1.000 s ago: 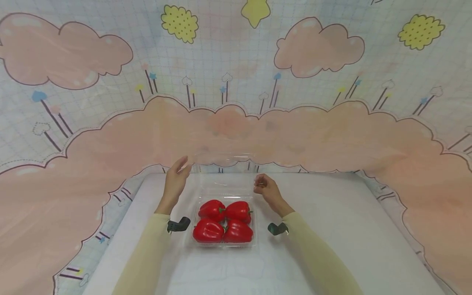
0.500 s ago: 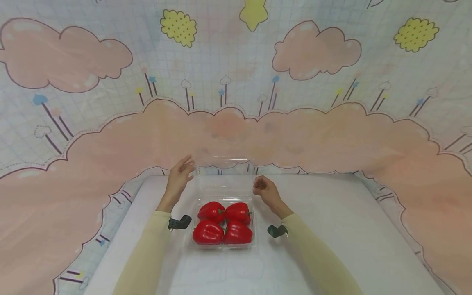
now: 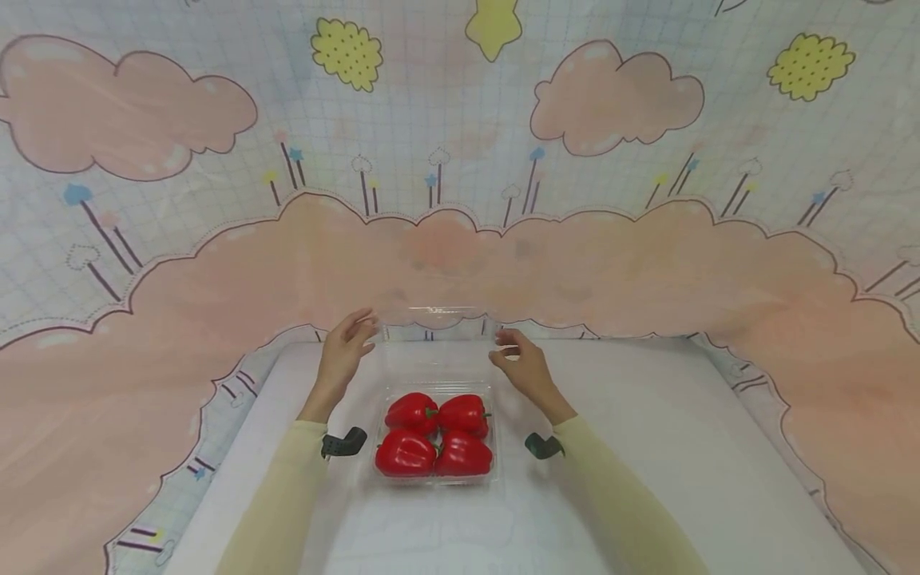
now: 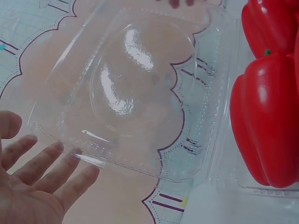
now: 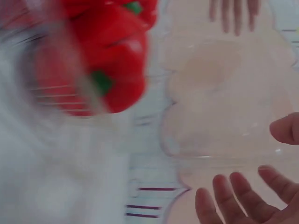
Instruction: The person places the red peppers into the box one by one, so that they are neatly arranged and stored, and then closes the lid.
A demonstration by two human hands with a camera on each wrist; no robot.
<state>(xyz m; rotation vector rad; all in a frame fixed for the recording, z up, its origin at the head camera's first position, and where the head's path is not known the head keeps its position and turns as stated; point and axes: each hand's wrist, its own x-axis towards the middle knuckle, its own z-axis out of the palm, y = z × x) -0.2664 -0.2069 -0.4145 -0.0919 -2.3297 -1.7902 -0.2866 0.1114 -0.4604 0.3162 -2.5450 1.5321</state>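
Observation:
A clear plastic clamshell box [image 3: 434, 481] stands on the table with its lid [image 3: 437, 355] raised at the back. Several red bell peppers [image 3: 463, 454] with green stems fill its base. My left hand [image 3: 341, 363] is at the lid's left side, fingers extended; in the left wrist view the fingertips [image 4: 70, 161] lie right along the lid's edge. On the opposite side my right hand [image 3: 528, 367] has its thumb and fingers parted, bent a little, close to the lid's right edge. Neither hand grips anything.
White cloth covers the table [image 3: 632, 447]. Behind it hangs a patterned curtain [image 3: 611, 263] with pink clouds, which also runs down both sides. Dark wrist-worn devices [image 3: 345, 442] sit at both cuffs.
My right hand's fingers, earlier bunched together by the lid's edge, have spread apart and risen slightly. My left hand has come a little nearer the lid. Box and peppers stay put.

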